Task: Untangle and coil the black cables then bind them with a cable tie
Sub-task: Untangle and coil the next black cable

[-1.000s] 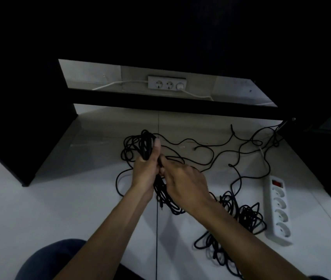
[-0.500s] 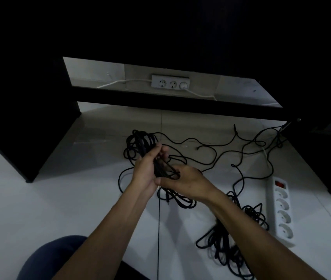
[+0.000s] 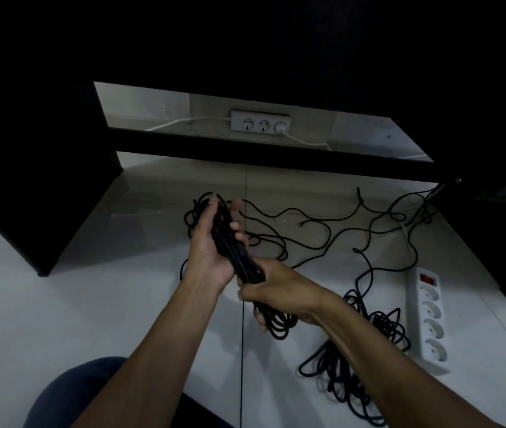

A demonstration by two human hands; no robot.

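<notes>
A coiled bundle of black cable point(image 3: 233, 248) runs between my two hands above the white tile floor. My left hand point(image 3: 211, 248) cups the upper part of the bundle, palm up, its fingers curled round the strands. My right hand point(image 3: 271, 284) grips the bundle lower down, and loops hang out below it. One loose black cable point(image 3: 332, 220) trails away to the right over the floor. A second tangled heap of black cable point(image 3: 378, 332) lies under my right forearm. No cable tie shows.
A white power strip point(image 3: 431, 316) with a red switch lies on the floor at right. Another white power strip point(image 3: 261, 121) sits at the back under the dark desk point(image 3: 44, 180), whose panels stand left and right. My knee point(image 3: 69, 393) is at bottom left.
My left hand has turned palm up under the bundle. My right hand slid down the coil toward me and now grips its lower part.
</notes>
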